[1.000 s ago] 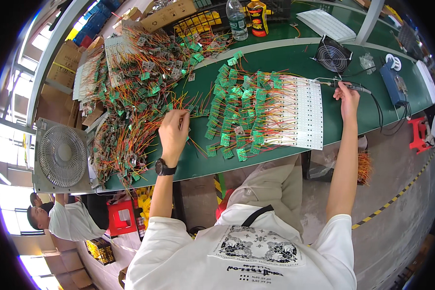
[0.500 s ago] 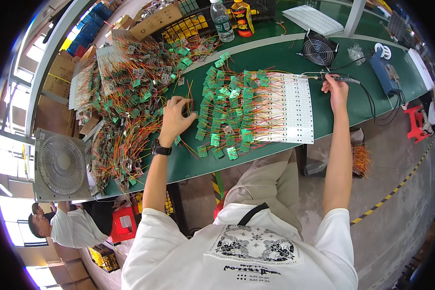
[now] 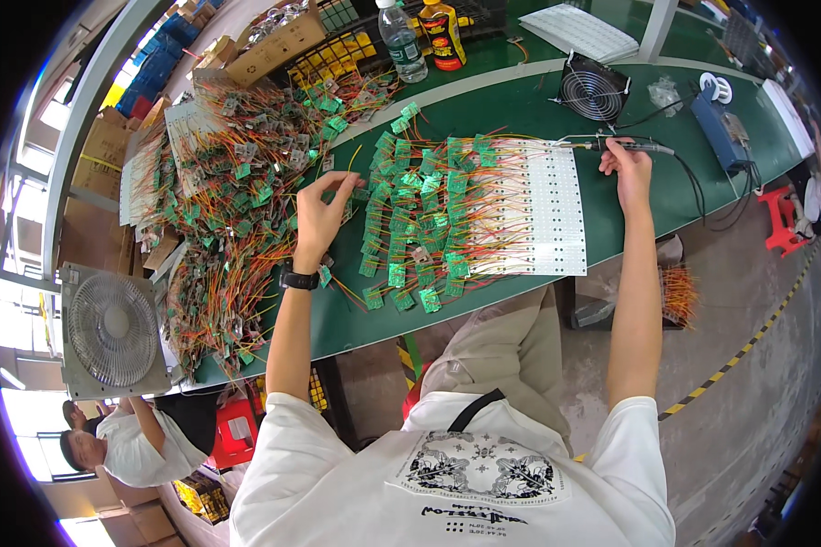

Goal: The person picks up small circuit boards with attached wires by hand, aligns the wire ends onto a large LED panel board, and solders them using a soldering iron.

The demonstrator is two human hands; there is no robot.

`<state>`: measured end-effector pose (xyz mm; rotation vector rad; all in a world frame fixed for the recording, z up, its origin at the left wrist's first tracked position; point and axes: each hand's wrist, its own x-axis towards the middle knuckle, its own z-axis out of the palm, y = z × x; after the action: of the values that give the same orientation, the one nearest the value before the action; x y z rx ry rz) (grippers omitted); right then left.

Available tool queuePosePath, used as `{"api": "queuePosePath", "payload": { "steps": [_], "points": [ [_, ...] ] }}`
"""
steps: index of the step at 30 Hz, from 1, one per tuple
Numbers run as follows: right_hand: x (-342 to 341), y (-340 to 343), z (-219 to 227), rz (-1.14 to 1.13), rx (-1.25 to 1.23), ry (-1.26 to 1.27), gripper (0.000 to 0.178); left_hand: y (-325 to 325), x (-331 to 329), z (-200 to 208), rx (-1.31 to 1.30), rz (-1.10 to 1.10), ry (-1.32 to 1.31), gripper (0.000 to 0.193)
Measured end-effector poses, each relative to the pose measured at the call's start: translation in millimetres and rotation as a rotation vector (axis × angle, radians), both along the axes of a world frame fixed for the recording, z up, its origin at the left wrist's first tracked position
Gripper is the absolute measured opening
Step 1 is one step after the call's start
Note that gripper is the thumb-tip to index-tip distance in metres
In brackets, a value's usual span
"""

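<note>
My left hand is over the green bench between the big heap and the ordered rows. Its thumb and fingers are pinched on a small wired circuit board, of which mainly an orange wire shows above the fingertips. In my right hand is a soldering iron, gripped like a pen with its tip toward the white perforated panel. Red and yellow wires run from this panel to rows of small green boards. A tangled heap of similar wired boards lies left of my left hand.
A small black fan, a blue soldering station and a white spool stand at the back right. Bottles stand at the back. A grey fan is at the left edge, with a seated person beyond.
My left hand has moved slightly up and left, its fingers closing from a spread curl into a pinch. My right hand keeps the soldering iron beside the panel. The view has shifted a little.
</note>
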<state>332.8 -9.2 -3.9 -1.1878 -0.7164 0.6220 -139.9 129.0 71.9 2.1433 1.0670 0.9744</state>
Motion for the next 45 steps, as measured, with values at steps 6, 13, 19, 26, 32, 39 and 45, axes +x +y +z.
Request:
{"api": "queuePosePath", "payload": {
  "steps": [6, 13, 19, 26, 32, 39, 45],
  "points": [
    [2.0, -1.6, -2.6, -0.005, 0.003, -0.006, 0.021, -8.1, 70.6, 25.9, -0.161, -0.203, -0.166, 0.021],
    [-2.8, 0.4, -0.7, -0.017, 0.003, 0.023, 0.020, -16.4, 181.6, 20.6, -0.337, -0.480, -0.180, 0.023],
    [-3.5, 3.0, -0.5, -0.022, 0.011, 0.055, 0.019, -14.1, 240.6, -18.0, -0.525, -0.656, -0.379, 0.023],
    [0.1, 1.4, -1.4, -0.019, 0.010, 0.058, 0.019, -19.4, 245.6, -32.0, -0.122, -0.457, -0.076, 0.019],
    [3.6, 4.4, 1.9, 0.042, -0.003, 0.121, 0.019, -18.1, 237.9, -50.6, 0.132, -0.297, 0.083, 0.017],
    [3.4, -2.0, 0.6, 0.079, -0.023, 0.045, 0.019, -17.9, 240.4, -51.9, 0.089, -0.304, 0.153, 0.017],
    [0.5, 0.8, 0.5, 0.071, -0.033, 0.004, 0.018, -14.8, 239.9, -54.3, 0.070, -0.262, 0.061, 0.016]
  ]
}}
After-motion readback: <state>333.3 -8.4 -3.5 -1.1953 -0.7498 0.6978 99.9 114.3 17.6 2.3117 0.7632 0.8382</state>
